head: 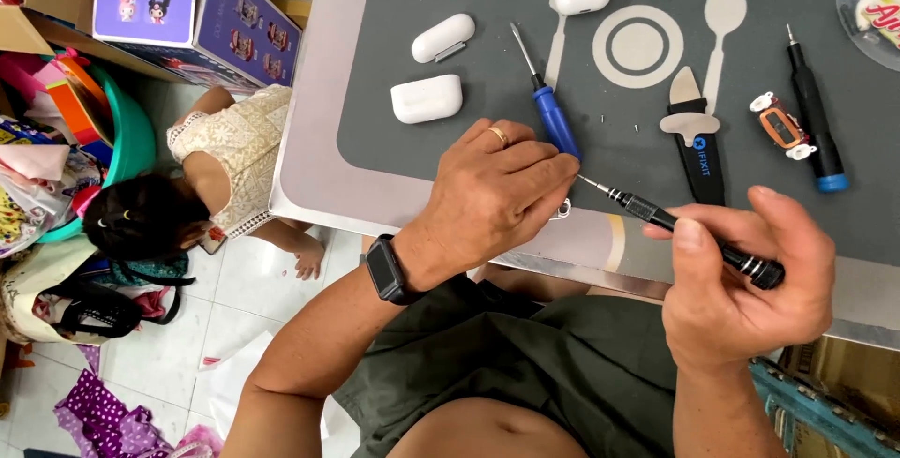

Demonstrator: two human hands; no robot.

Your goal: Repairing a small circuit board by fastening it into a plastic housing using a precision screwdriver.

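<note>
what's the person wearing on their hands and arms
Both arms are bare, with no sleeves or gloves. The left hand has a gold ring on one of its fingers, and a black smartwatch with a dark square face sits on the left wrist. The right hand wears nothing.

Three white earbud cases [427, 99], three screwdrivers [547, 106], one pry tool [696, 144].

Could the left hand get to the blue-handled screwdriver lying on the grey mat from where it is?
Probably yes. The left hand lies right beside the blue-handled screwdriver, its knuckles almost at the handle's lower end, with nothing between them. But its fingers are closed on a small part, so it would have to let go first.
</note>
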